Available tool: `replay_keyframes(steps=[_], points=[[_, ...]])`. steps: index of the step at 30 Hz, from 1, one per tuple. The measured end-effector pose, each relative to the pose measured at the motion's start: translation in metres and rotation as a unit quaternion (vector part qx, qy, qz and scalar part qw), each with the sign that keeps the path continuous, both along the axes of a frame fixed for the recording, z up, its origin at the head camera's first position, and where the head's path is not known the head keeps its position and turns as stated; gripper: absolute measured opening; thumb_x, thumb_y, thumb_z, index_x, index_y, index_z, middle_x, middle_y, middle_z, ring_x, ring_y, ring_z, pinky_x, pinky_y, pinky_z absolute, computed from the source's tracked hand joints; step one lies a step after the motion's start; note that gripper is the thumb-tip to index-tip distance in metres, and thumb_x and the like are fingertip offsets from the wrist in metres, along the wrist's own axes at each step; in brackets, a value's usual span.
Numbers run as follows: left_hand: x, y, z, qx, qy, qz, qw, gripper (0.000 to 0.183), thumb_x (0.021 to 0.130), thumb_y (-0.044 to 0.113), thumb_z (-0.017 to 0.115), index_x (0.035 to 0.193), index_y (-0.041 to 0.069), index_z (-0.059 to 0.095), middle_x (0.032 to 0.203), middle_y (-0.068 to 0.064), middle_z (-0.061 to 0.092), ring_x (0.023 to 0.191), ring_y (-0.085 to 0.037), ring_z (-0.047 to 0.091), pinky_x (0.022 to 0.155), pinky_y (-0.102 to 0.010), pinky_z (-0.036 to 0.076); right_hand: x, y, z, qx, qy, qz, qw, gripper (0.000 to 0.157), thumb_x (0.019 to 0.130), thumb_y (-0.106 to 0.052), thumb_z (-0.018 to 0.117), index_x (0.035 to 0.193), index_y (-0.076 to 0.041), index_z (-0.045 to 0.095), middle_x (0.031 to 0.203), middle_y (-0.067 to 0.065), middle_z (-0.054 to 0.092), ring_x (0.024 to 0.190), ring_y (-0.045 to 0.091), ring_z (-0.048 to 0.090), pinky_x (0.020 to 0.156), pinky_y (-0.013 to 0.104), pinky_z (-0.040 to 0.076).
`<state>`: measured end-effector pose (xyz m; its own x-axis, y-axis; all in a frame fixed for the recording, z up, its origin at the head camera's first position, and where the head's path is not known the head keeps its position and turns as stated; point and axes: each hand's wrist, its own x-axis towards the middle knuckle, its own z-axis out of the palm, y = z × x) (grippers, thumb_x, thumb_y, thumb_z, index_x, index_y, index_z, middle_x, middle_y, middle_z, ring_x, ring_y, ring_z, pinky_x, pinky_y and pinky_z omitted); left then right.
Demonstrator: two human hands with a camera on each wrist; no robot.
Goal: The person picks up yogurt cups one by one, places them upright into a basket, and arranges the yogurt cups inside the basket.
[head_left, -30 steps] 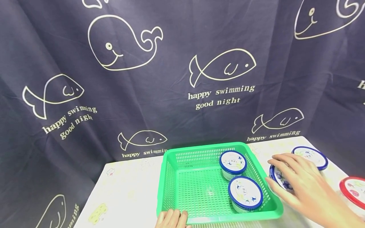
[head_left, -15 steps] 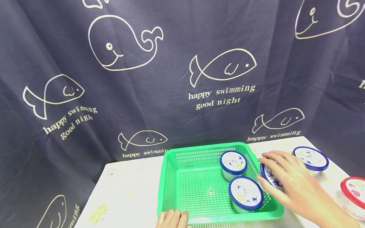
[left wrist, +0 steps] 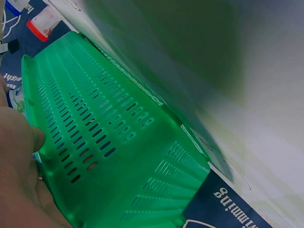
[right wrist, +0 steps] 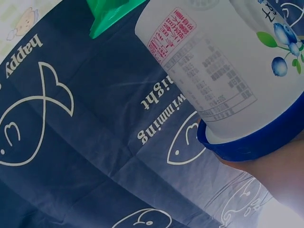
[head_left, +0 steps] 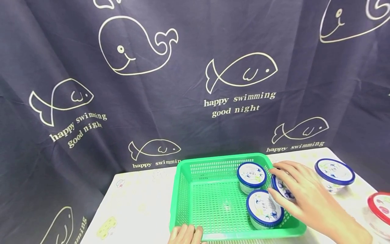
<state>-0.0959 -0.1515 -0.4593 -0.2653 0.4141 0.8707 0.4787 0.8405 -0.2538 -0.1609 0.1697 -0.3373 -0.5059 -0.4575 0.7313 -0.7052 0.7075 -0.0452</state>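
A green plastic basket (head_left: 210, 203) stands on the table, two blue-lidded tubs inside its right side: one at the back (head_left: 251, 174) and one in front (head_left: 264, 208). My left hand (head_left: 186, 234) grips the basket's front rim near the left corner; in the left wrist view that hand (left wrist: 19, 161) has its thumb over the rim. With my right hand (head_left: 304, 196) I hold another blue-lidded tub (head_left: 284, 188) by its lid at the basket's right rim. The right wrist view shows this tub (right wrist: 209, 71) as white, with blueberries printed on its side.
Right of the basket, a blue-lidded tub (head_left: 334, 172) and a red-lidded tub (head_left: 381, 210) stand on the white patterned table (head_left: 137, 203). A dark curtain (head_left: 182, 112) with whale and fish drawings hangs behind the table.
My right hand has carried its tub leftward from the table to the basket's right rim. The left hand keeps its grip on the front rim. The head view has shifted slightly.
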Motion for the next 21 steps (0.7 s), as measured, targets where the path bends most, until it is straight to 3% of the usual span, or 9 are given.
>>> replay_keyframes(steps=[9,17,21], points=[[0.004,0.001,0.004,-0.003,-0.035,0.01,0.9993,0.038,0.093,0.033,0.035,0.074,0.011,0.06,0.058,0.005,0.033,0.052,-0.01,0.025,0.053,-0.022,0.025,-0.004,-0.006,0.002,0.007,-0.001,0.01,1.0,0.042,0.077,-0.039,0.062,0.109,-0.011,0.062,0.118,0.009,0.054,0.115,0.027,0.041,0.105,0.037,0.019],[0.002,0.0,0.004,-0.002,-0.01,0.003,0.9999,0.039,0.094,0.032,0.034,0.07,0.012,0.058,0.057,0.005,0.031,0.05,-0.01,0.023,0.052,-0.022,0.023,-0.009,-0.011,0.004,0.01,-0.008,0.018,1.0,0.042,0.077,-0.037,0.064,0.111,-0.013,0.061,0.121,0.005,0.052,0.117,0.026,0.041,0.104,0.037,0.02],[0.001,0.0,-0.002,0.002,-0.012,0.007,0.9999,0.04,0.093,0.036,0.035,0.071,0.012,0.059,0.057,0.005,0.032,0.051,-0.009,0.024,0.052,-0.023,0.026,-0.011,-0.014,0.003,0.01,-0.012,0.018,1.0,0.042,0.076,-0.037,0.064,0.11,-0.013,0.061,0.121,0.004,0.052,0.117,0.026,0.041,0.104,0.037,0.02]])
